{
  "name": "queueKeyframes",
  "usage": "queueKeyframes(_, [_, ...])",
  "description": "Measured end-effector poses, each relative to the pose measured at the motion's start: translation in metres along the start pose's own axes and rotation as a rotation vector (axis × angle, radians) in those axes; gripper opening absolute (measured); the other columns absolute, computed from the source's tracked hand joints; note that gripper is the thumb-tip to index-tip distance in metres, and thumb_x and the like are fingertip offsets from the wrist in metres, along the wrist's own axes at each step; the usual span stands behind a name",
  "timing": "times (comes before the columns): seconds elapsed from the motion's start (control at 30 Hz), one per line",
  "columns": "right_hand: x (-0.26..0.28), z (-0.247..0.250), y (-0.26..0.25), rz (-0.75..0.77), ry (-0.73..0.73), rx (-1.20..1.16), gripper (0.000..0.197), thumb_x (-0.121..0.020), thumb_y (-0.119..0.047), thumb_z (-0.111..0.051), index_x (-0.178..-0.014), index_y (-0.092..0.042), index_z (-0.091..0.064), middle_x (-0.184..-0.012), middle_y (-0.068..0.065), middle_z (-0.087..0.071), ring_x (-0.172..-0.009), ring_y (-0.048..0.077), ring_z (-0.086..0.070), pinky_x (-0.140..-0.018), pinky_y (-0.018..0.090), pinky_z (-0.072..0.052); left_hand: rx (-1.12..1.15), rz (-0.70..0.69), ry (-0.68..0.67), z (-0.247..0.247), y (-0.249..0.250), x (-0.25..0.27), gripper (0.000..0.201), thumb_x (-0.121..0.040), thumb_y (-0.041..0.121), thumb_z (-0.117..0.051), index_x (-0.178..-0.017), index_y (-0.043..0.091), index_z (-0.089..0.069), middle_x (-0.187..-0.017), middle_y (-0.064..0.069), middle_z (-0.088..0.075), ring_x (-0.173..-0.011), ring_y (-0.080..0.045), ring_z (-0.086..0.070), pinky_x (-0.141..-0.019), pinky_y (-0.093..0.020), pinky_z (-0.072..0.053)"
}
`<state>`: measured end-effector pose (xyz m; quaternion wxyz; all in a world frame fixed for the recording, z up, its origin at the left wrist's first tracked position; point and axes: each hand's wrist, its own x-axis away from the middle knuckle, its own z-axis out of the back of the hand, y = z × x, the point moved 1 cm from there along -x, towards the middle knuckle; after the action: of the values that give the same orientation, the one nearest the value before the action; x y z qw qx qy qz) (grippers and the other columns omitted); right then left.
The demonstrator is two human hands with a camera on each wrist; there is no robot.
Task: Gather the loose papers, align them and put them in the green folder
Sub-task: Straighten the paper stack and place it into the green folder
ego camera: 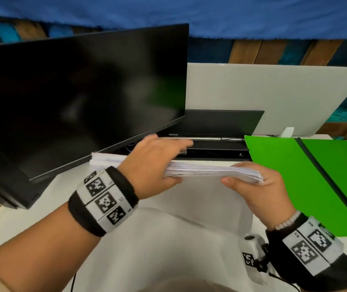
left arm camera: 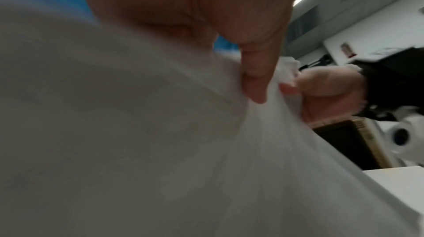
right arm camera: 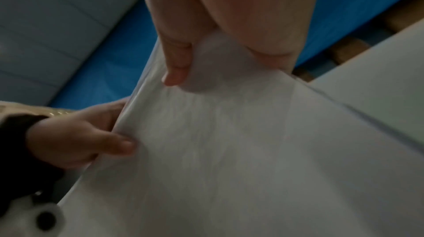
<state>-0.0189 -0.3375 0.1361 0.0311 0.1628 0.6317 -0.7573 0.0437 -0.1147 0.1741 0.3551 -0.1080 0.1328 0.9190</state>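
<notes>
A thick stack of white papers (ego camera: 206, 170) is held flat above the desk between both hands. My left hand (ego camera: 153, 165) grips its left end, fingers on top and thumb underneath. My right hand (ego camera: 252, 182) grips the right end, thumb against the near edge. The edges look slightly uneven. The green folder (ego camera: 290, 178) lies open on the desk at the right, a dark spine down its middle. In the left wrist view the papers (left arm camera: 137, 132) fill the frame under my left fingers (left arm camera: 254, 84). In the right wrist view the papers (right arm camera: 229, 150) hang beneath my right fingers (right arm camera: 176, 70).
A large black monitor (ego camera: 73, 106) stands tilted at the left, close behind my left hand. A closed black laptop (ego camera: 216, 123) sits on a stand behind the papers. A white divider panel (ego camera: 273, 98) closes the back. The white desk (ego camera: 168, 239) lies below the hands.
</notes>
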Motion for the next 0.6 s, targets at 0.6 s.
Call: queueKeyframes(0.6, [-0.009,0.009,-0.027,0.047,0.117,-0.384,0.034,-0.062,-0.014,-0.074,-0.094,-0.026,-0.073,-0.097,-0.009,-0.075,-0.092,0.008,-0.069,-0.080,0.023,-0.054,1.024,0.429,0.376,-0.015,-0.010,0.037,0.019,-0.079,0.011,-0.069,-0.084,0.029,-0.068,-0.075,0.023,-0.072,-0.073,0.007,-0.066,-0.066,-0.010,-0.051])
